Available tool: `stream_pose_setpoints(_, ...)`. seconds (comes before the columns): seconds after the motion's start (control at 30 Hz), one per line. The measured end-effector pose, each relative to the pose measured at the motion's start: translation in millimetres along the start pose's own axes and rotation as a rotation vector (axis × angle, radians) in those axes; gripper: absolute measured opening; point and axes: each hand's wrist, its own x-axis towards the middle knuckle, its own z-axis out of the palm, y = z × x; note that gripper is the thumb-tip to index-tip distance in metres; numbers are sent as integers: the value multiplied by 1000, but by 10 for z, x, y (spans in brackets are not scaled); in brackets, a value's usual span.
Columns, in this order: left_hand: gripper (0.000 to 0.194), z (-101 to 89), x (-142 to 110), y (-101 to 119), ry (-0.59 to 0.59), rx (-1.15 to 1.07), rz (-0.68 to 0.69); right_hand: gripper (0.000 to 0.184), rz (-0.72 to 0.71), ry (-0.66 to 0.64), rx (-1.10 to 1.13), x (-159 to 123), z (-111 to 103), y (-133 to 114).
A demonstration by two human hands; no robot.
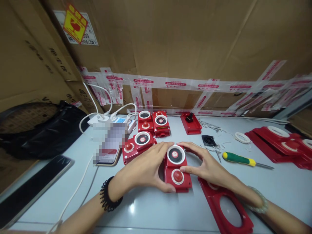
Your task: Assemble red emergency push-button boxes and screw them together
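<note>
A red alarm box [177,169] with a white-ringed disc on top and a red push button below lies on the pale table [156,211]. My left hand [143,169] wraps its left side, thumb at the lower edge and fingers at the top. My right hand [207,165] grips its right side, index finger curled over the top and thumb beside the button. A red cover plate [240,221] with an oval cut-out lies under my right wrist.
Three more red boxes [146,131] sit behind, beside a phone [108,152] and a white power strip [114,122]. A green and yellow screwdriver [240,159], a black part [209,140], a white ring [242,137], red plates [280,144] lie right. Black bag [44,130] left; cardboard wall behind.
</note>
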Motion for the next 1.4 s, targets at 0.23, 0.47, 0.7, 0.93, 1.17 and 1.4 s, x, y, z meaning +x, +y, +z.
stream_pose_setpoints(0.23,104,27,-22,-46,-42,-14,-61,61,3,-45,15,8,-1,14)
stream_pose_setpoints(0.47,103,41,19,-74,-34,-42,-27,58,-9,-45,41,5,13,-4)
stream_pose_setpoints(0.7,109,70,37,-112,-14,-16,-15,57,53,-86,117,0,19,28)
stream_pose_setpoints(0.93,109,110,24,-122,-1,-15,-37,68,197,-151,91,13,5,99)
stream_pose_setpoints(1.17,113,160,-30,-142,5,-105,-105,66,23,-164,-80,59,-62,109)
stream_pose_setpoints(1.4,120,117,-113,-172,-47,-126,-181,60,16,-167,-45,81,-43,11)
